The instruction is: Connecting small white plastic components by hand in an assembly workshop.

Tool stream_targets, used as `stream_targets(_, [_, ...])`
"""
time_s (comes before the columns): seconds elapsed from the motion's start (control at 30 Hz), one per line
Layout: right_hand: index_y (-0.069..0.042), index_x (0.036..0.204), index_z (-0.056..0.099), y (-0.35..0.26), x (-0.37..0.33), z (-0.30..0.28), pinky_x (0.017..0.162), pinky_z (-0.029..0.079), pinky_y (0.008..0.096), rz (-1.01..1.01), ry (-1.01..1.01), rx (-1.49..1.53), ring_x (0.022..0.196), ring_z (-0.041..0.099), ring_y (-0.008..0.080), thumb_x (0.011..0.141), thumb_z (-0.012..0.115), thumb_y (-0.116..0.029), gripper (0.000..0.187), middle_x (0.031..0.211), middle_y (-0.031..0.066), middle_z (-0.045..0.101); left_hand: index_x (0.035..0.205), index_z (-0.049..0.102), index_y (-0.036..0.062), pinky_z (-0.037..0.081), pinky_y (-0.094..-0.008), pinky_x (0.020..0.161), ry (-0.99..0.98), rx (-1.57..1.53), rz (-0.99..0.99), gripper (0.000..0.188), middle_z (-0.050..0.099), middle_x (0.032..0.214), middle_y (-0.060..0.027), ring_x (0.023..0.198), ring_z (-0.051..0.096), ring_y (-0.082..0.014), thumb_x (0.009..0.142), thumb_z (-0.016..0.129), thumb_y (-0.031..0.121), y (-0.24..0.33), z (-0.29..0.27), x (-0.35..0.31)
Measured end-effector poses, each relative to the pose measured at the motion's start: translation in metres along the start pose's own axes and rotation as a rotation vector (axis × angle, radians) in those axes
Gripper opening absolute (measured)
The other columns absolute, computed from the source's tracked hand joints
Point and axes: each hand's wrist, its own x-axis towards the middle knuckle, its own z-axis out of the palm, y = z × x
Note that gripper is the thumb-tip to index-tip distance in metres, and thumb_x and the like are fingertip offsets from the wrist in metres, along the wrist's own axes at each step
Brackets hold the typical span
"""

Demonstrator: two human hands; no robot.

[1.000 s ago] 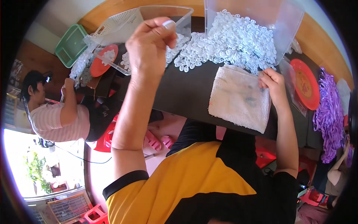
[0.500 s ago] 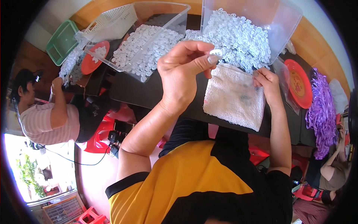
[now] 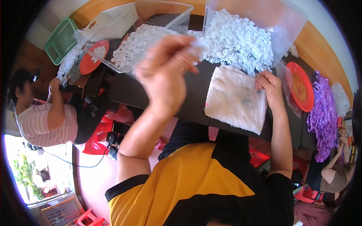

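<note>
Raised over the front of the left tub, my left hand [image 3: 164, 79] is smeared by motion. Its thumb and fingertips pinch a small white plastic piece [image 3: 197, 44], itself blurred. My right hand [image 3: 273, 86] rests at the upper right edge of a folded white towel [image 3: 233, 100], fingers curled together. Whatever those fingers hold, if anything, is hidden. Beyond the towel, a heap of small white oval plastic rings [image 3: 241, 41] fills the clear right tub [image 3: 290, 26]. Another white heap [image 3: 130, 49] lies in the clear left tub [image 3: 190, 11].
Red plates [image 3: 96, 62] stand on both sides, the right plate [image 3: 299, 86] beside purple ribbons [image 3: 322, 116]. A green basket [image 3: 60, 41] is at far left. A person [image 3: 49, 116] sits left; another person [image 3: 335, 173] is at right. The dark table [image 3: 151, 100] ends before my lap.
My left hand has swung left with the white piece, away from the towel and toward the left tub. The right hand stays at the towel's edge.
</note>
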Motion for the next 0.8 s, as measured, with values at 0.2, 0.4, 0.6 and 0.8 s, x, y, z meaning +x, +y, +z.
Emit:
stream_targets(0.2, [-0.001,0.078,0.059,-0.004,0.002,-0.001,0.060,0.037,0.0231,-0.037,-0.037,-0.060,0.061,0.045,0.0069,0.091,0.059,-0.014,0.019,0.065,-0.0011,0.050,0.094,0.073,0.0039,0.049,-0.0231,0.061,0.245,0.930,0.483,0.017,0.068,0.079,-0.0054,0.065,0.060,-0.0130,0.078,0.072,0.008,0.032,-0.071,0.095])
stream_targets(0.4, [-0.001,0.079,0.060,-0.003,0.001,0.003,0.059,0.038,0.0230,-0.003,0.023,0.026,0.060,0.045,0.0070,0.091,0.061,-0.013,0.017,0.065,-0.0013,0.050,0.094,0.072,0.0067,0.049,-0.0241,0.061,0.021,0.555,0.526,0.020,0.065,0.089,-0.0056,0.078,0.061,-0.0124,0.074,0.075,0.004,0.002,-0.024,0.047])
stream_targets(0.6, [-0.001,0.080,0.061,0.002,0.003,-0.002,0.059,0.037,0.0221,-0.044,-0.014,-0.006,0.061,0.048,0.0068,0.091,0.062,-0.014,0.018,0.067,-0.0009,0.053,0.086,0.068,0.0014,0.050,-0.0347,0.065,-0.552,0.686,0.405,0.008,0.064,0.084,-0.0140,0.075,0.064,-0.0267,0.078,0.067,0.006,-0.091,0.040,0.038])
stream_targets(0.8, [-0.002,0.077,0.060,0.011,0.005,-0.001,0.056,0.039,0.0235,-0.070,0.000,-0.001,0.060,0.048,0.0062,0.089,0.065,-0.019,0.021,0.065,-0.0022,0.053,0.096,0.067,0.0053,0.050,-0.0471,0.077,-0.887,1.126,0.320,0.021,0.064,0.096,-0.0192,0.091,0.063,-0.0366,0.080,0.065,0.019,-0.167,0.094,0.028])
